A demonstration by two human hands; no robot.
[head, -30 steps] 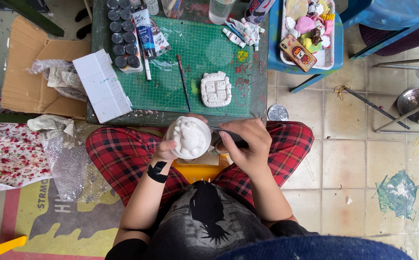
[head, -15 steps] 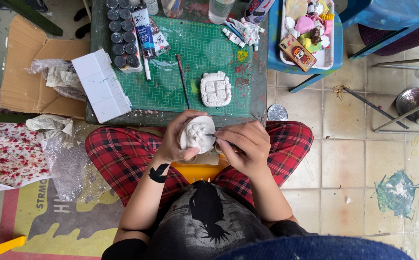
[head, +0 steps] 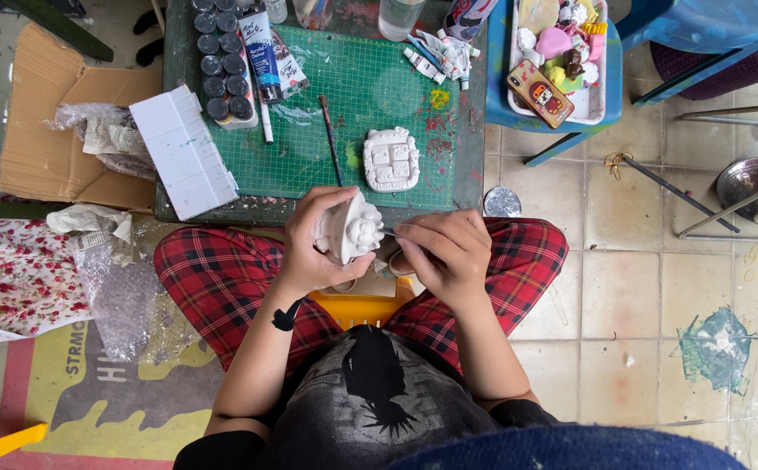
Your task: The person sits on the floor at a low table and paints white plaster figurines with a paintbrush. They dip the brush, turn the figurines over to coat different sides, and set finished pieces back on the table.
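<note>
Green mat (head: 344,104) at upper centre holds a second white casting (head: 390,159). Frame centre: left hand (head: 314,252) fully closed around the white figurine (head: 348,228); right hand (head: 444,252) pinches a thin tool (head: 389,231) against it. Advise steady grip, light short strokes.

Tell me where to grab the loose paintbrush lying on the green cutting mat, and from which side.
Probably best by the middle of its thin handle, pinched from above across its width. The paintbrush lies flat on the green cutting mat, running away from the person, with bare mat on both sides. The white plaster tile sits apart on its right, and both hands are busy, so nothing seems to block a top-down pinch.
</note>
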